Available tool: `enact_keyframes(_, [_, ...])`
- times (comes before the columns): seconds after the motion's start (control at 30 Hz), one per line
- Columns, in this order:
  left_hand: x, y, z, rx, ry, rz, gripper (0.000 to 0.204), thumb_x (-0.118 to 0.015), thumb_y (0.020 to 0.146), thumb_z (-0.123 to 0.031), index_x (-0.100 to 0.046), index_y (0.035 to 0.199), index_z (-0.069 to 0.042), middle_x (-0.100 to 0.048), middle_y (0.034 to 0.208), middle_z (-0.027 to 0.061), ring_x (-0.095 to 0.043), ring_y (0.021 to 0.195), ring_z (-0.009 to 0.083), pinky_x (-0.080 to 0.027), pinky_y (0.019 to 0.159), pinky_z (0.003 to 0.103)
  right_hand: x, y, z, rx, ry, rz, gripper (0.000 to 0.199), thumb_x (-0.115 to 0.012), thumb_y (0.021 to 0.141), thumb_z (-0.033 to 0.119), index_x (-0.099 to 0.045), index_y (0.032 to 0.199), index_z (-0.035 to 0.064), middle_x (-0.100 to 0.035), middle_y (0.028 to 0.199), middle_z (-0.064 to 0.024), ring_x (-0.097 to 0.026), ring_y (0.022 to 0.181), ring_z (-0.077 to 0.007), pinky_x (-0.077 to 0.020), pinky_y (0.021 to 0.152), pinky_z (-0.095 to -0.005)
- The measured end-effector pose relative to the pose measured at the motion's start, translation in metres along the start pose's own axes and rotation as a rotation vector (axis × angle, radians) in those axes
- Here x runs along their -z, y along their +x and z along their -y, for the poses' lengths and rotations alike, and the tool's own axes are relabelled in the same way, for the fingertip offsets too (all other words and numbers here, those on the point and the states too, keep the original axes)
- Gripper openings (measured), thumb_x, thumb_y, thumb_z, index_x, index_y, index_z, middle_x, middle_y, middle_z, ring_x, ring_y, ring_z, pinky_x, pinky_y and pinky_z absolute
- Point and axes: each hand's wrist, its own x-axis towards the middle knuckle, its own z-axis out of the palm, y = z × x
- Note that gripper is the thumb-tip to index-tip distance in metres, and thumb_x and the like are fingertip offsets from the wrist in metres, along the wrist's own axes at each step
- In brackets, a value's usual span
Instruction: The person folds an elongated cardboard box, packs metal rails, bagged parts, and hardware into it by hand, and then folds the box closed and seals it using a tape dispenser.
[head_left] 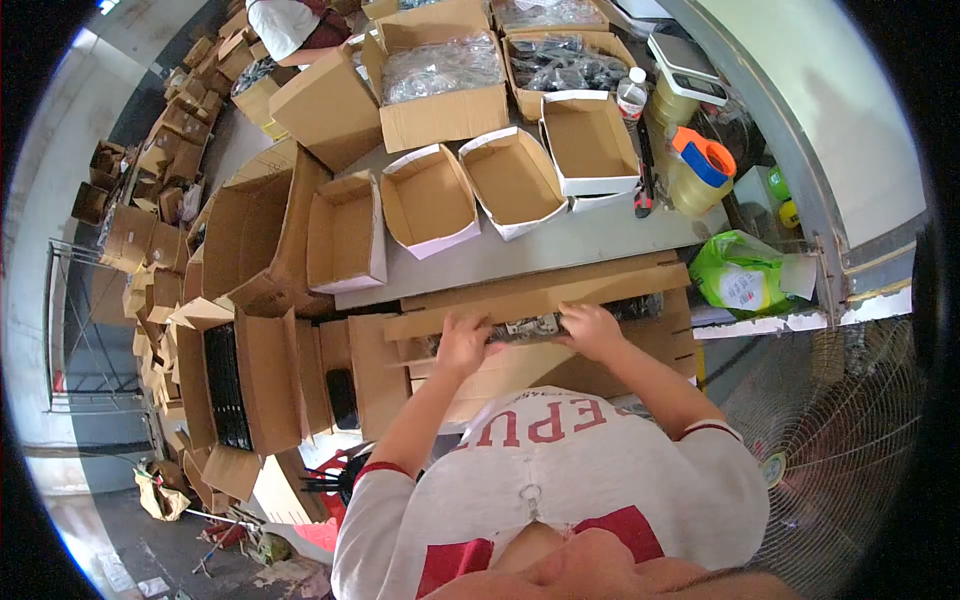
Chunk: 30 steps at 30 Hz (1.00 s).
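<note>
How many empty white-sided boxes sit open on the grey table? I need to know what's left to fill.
4: one at the table's left end, two tilted in the middle, and one on the right beside the bottle. More may be hidden behind the big cartons.

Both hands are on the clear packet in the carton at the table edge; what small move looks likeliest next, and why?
Probably lift the clear packet out of the carton: left hand and right hand grip its ends, and four small open boxes stand empty just beyond.

Four empty white-sided boxes point(430, 200) on the table; two hands point(465, 343); one tape dispenser point(703, 160); one fan point(840, 440).
</note>
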Motion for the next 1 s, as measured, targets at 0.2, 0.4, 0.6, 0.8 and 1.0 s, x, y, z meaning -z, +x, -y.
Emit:
enact_keyframes(0.2, [0.026, 0.047, -0.011, 0.263, -0.295, 0.126, 0.073, -0.064, 0.072, -0.059, -0.049, 0.126, -0.012, -0.045, 0.123, 0.0116, -0.044, 0.112, 0.0332, -0.039, 0.092, 0.044, 0.026, 0.027, -0.019, -0.21, 0.058, 0.044, 0.08, -0.065, 0.063, 0.069, -0.056, 0.118, 0.011, -0.058, 0.104, -0.0111, -0.052, 0.104, -0.0302, -0.0391, 0.089, -0.0496])
enact_keyframes(0.4, [-0.008, 0.043, -0.027, 0.365, -0.044, 0.082, 0.075, -0.061, 0.074, -0.061, -0.045, 0.128, -0.011, -0.043, 0.13, 0.0114, -0.034, 0.125, 0.034, -0.023, 0.101, 0.057, 0.017, 0.024, -0.006, -0.382, -0.022, 0.058, 0.08, -0.059, 0.068, 0.069, -0.052, 0.123, 0.012, -0.047, 0.122, -0.0148, -0.038, 0.122, -0.0333, -0.0212, 0.104, -0.0598])
enact_keyframes(0.6, [0.043, 0.03, -0.069, 0.197, 0.085, 0.425, 0.095, -0.061, 0.072, -0.063, -0.02, 0.147, -0.021, -0.022, 0.147, 0.0137, -0.019, 0.135, 0.0378, -0.012, 0.108, 0.058, 0.016, -0.001, 0.007, -0.37, 0.014, 0.005, 0.075, -0.052, 0.077, 0.066, -0.047, 0.129, 0.0123, -0.048, 0.125, -0.0149, -0.039, 0.121, -0.0331, -0.0212, 0.106, -0.0552])
enact_keyframes(0.8, [0.028, 0.06, -0.065, 0.088, 0.058, 0.41, 0.085, -0.061, 0.071, -0.063, -0.022, 0.143, -0.041, -0.026, 0.144, 0.0147, -0.024, 0.13, 0.0398, -0.016, 0.107, 0.055, 0.044, -0.008, -0.031, -0.255, 0.077, 0.212, 0.09, -0.065, 0.065, 0.064, -0.039, 0.138, 0.0197, -0.041, 0.134, -0.0135, -0.035, 0.126, -0.0329, -0.0177, 0.107, -0.0567])
enact_keyframes(1.0, [0.017, 0.074, -0.084, -0.015, 0.025, 0.347, 0.077, -0.059, 0.073, -0.064, -0.029, 0.14, -0.042, -0.021, 0.148, 0.0153, -0.025, 0.13, 0.0407, -0.019, 0.104, 0.058, 0.059, -0.055, -0.087, -0.203, 0.019, 0.327, 0.099, -0.071, 0.059, 0.063, -0.028, 0.143, 0.0325, -0.03, 0.141, -0.0126, -0.026, 0.132, -0.035, -0.0126, 0.107, -0.0624])
